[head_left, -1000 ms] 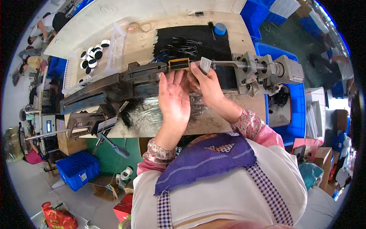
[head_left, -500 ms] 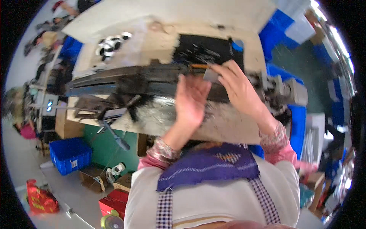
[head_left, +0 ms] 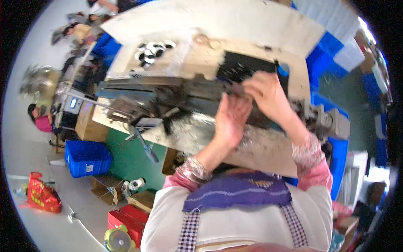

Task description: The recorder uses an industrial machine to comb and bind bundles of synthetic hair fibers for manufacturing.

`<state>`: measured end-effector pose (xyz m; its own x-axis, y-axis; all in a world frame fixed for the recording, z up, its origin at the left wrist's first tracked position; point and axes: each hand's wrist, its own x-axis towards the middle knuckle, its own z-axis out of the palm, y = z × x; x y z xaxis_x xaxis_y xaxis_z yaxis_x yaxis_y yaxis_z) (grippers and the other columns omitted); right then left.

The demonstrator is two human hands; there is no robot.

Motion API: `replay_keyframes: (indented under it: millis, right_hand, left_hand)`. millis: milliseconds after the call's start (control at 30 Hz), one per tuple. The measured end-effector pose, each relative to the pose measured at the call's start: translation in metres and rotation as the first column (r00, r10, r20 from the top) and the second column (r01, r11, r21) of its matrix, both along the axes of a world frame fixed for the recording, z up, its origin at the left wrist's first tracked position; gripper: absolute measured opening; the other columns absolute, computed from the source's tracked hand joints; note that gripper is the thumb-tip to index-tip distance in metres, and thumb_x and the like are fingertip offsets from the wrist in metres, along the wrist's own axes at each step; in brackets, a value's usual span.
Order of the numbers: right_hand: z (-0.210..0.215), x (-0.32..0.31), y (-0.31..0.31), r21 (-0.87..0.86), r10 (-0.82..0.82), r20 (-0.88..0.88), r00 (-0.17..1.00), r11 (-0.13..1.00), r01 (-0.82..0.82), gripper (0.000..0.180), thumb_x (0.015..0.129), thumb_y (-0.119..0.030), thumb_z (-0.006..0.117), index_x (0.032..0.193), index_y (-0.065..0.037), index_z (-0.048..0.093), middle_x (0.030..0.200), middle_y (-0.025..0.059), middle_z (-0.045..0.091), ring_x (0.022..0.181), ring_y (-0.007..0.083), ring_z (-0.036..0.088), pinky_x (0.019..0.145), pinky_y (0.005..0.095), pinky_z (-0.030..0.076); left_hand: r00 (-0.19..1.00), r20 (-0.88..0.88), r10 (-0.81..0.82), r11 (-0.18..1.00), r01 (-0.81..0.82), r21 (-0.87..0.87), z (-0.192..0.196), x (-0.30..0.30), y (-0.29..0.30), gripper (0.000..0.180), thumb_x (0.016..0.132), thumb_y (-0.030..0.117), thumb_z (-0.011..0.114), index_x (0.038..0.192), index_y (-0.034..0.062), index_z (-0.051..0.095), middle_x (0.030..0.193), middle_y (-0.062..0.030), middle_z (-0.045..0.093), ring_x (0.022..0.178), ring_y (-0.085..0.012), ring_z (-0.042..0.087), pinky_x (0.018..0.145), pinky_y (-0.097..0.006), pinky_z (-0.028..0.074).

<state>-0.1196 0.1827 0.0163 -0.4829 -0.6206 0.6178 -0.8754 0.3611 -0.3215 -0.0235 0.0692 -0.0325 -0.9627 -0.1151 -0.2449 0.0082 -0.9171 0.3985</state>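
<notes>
A long dark metal machine bed [head_left: 138, 90] runs across the bench. Over its right half, my left hand [head_left: 231, 122] is turned palm up, its fingers stretched and slightly spread. My right hand [head_left: 268, 96] is just right of it, thumb and fingers pinched close to the left fingertips. Whatever sits in that pinch is small and blurred, and I cannot make it out. Behind the hands, a black mat [head_left: 237, 63] carries several thin light strips. Shiny clear film or shavings [head_left: 195, 128] lie in front of the machine, left of my left wrist.
White-and-black round parts [head_left: 153, 52] are heaped at the back left of the bench [head_left: 268, 157]. A round blue object [head_left: 283, 69] stands at the mat's right. On the floor at left are a blue crate [head_left: 88, 157], a red box [head_left: 128, 220] and a green fan [head_left: 117, 240].
The whole view has shifted, with the scene sliding right and down. My hands have come closer together, and the small grey flat piece seen in my right fingers no longer shows clearly.
</notes>
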Motion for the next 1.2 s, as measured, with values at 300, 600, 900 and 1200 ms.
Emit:
replay_keyframes:
  millis: [300,600,900,1200]
  right_hand:
    - [0.002,-0.027,0.016,-0.021,0.056,0.188,0.981,0.998,-0.053,0.010,0.078,-0.010,0.065,0.085,-0.004,0.068,0.077,0.0086,0.062,0.077,0.0281,0.063,0.069,0.0357,0.049]
    - [0.005,-0.020,0.007,0.148,0.065,0.135,0.989,0.985,-0.085,0.008,0.078,-0.009,0.066,0.084,-0.005,0.068,0.072,0.0057,0.053,0.074,0.0238,0.056,0.078,0.0341,0.039]
    - [0.013,-0.023,0.003,0.266,0.050,0.125,0.991,0.961,-0.082,0.010,0.077,-0.013,0.064,0.085,-0.009,0.069,0.077,0.0049,0.059,0.080,0.0229,0.059,0.081,0.0374,0.040]
    - [0.012,-0.019,0.010,0.275,0.002,0.126,0.992,0.961,-0.037,0.011,0.078,-0.016,0.065,0.085,-0.009,0.068,0.078,0.0059,0.059,0.083,0.0236,0.059,0.083,0.0377,0.040]
  left_hand:
    - [0.998,-0.058,0.002,0.994,-0.008,-0.109,0.008,-0.005,-0.001,0.058,0.099,0.044,0.032,0.128,-0.0047,0.040,0.132,-0.0200,0.048,0.129,-0.0321,0.042,0.112,-0.043,0.028]
    - [0.999,-0.004,0.034,0.994,-0.034,-0.100,0.012,0.000,0.002,0.057,0.098,0.045,0.036,0.125,-0.0044,0.043,0.129,-0.0195,0.049,0.126,-0.0321,0.044,0.112,-0.043,0.029]
    - [1.000,-0.012,0.019,0.998,-0.020,-0.065,0.009,-0.007,-0.003,0.047,0.099,0.044,0.037,0.111,-0.0001,0.049,0.121,-0.0167,0.054,0.123,-0.0319,0.046,0.111,-0.043,0.030]
    - [1.000,-0.021,0.002,0.993,-0.004,-0.118,0.009,-0.003,-0.002,0.053,0.099,0.044,0.035,0.124,-0.0010,0.047,0.128,-0.0154,0.052,0.123,-0.0286,0.047,0.111,-0.041,0.030]
